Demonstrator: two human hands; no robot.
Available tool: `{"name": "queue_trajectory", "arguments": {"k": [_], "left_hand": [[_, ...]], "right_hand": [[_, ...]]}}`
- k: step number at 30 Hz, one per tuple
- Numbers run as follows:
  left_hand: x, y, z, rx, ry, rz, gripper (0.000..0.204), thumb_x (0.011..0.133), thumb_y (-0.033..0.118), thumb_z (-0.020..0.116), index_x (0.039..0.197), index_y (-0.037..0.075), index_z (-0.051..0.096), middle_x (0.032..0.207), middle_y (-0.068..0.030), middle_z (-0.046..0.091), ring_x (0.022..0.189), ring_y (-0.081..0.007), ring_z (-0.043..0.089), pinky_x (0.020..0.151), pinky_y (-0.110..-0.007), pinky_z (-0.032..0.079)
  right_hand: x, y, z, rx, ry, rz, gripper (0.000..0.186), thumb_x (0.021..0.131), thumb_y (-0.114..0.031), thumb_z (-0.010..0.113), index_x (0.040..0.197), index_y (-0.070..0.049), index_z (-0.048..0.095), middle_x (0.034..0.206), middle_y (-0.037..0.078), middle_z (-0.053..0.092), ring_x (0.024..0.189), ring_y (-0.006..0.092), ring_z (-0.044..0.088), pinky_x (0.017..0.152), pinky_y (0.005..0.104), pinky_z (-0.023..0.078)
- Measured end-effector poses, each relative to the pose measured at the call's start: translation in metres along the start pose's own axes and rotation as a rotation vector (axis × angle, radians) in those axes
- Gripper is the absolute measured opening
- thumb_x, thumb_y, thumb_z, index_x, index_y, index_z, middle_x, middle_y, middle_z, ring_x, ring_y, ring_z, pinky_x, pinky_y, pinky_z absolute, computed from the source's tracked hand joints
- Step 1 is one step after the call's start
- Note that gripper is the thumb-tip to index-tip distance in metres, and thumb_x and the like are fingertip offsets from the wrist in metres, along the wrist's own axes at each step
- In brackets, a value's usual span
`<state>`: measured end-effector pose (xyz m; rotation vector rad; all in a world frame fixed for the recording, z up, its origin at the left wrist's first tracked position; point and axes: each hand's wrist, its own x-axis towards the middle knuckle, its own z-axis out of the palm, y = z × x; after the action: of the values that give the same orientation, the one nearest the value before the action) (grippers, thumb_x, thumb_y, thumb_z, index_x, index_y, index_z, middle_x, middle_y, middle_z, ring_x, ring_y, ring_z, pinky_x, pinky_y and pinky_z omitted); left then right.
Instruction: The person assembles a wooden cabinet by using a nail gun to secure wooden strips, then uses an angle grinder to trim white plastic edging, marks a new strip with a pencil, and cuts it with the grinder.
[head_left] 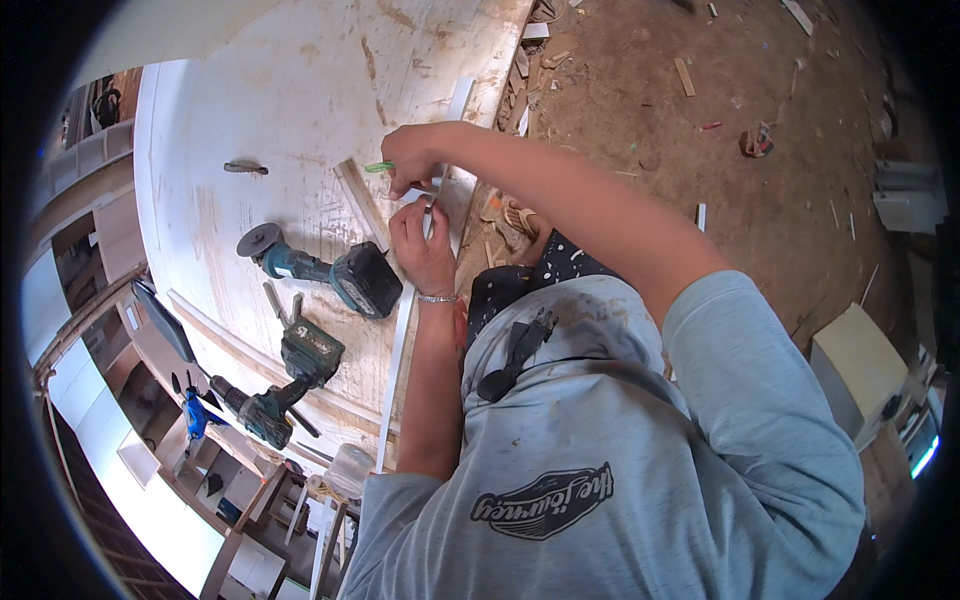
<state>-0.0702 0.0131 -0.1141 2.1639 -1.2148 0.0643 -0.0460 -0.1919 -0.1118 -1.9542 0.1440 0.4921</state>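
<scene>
A long narrow white strip (398, 350) lies along the near edge of a worn white tabletop (300, 110). Both of my hands are close together over it. My left hand (424, 250), with a bracelet at the wrist, pinches a small silvery piece (429, 204) at the strip; its exact kind does not show. Just beyond, my right hand (410, 155) is closed around a slim green pen-like thing (379, 167), whose end sticks out to the left. The right fingertips are partly hidden. A short wooden batten (360, 203) lies on the tabletop beside my hands.
A cordless angle grinder (320, 272) and a cordless drill (280, 385) lie left of my left forearm. Farther left are a folded knife-like tool (246, 168) and blue-handled pliers (197, 415). Offcuts (684, 77) litter the dirt floor at right, near a pale box (858, 365).
</scene>
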Motion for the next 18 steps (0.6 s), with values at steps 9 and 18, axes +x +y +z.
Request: {"name": "queue_trajectory", "arguments": {"k": [9,18], "left_hand": [[0.0,-0.0019,0.0042,-0.002,0.013,-0.017,0.028,0.084,0.003,0.077,0.11,0.003,0.066,0.105,-0.0149,0.066,0.097,-0.0321,0.064,0.084,-0.041,0.054],[0.0001,-0.0015,0.0043,0.009,0.007,-0.017,0.029,0.085,0.003,0.076,0.112,0.002,0.065,0.106,-0.0149,0.065,0.099,-0.0326,0.063,0.086,-0.042,0.052]], "right_hand": [[0.0001,0.0081,-0.0014,-0.024,0.024,-0.12,0.038,0.084,-0.038,0.078,0.071,-0.003,0.072,0.063,0.006,0.069,0.063,0.0228,0.065,0.064,0.0399,0.05],[-0.0024,0.0088,-0.0009,0.016,0.05,-0.142,0.036,0.083,-0.038,0.079,0.08,-0.003,0.074,0.069,0.009,0.071,0.068,0.026,0.067,0.068,0.041,0.051]]}}
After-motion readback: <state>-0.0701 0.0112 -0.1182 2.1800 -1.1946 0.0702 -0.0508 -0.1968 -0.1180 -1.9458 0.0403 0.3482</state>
